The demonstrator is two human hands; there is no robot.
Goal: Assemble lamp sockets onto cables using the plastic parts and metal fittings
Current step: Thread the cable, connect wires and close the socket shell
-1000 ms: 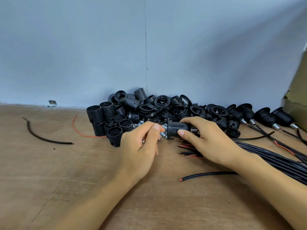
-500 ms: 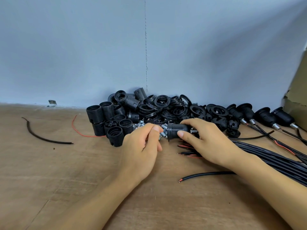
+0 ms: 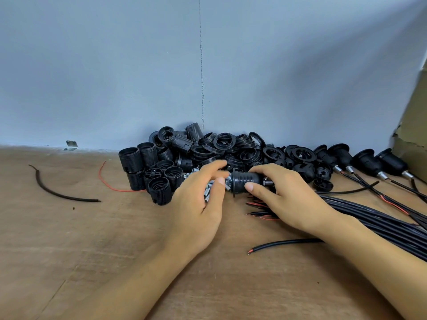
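Gripping the lamp socket (image 3: pixel 246 181) at the centre of the frame, the right hand (image 3: pixel 288 199) curls its fingers (image 3: pixel 253 187) around it, long axis left to right. The left hand (image 3: pixel 198 204) is just beside its left end, over the metal fittings (image 3: pixel 207 192); its blurred grasp I cannot tell.

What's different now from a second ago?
The left hand moved: its fingers, bunched at the left end of the socket before, have spread, and the forefinger has lifted toward the rings, blurred by motion. The right hand still grips the socket in the same spot. The piles, the cables and the table are as they were.
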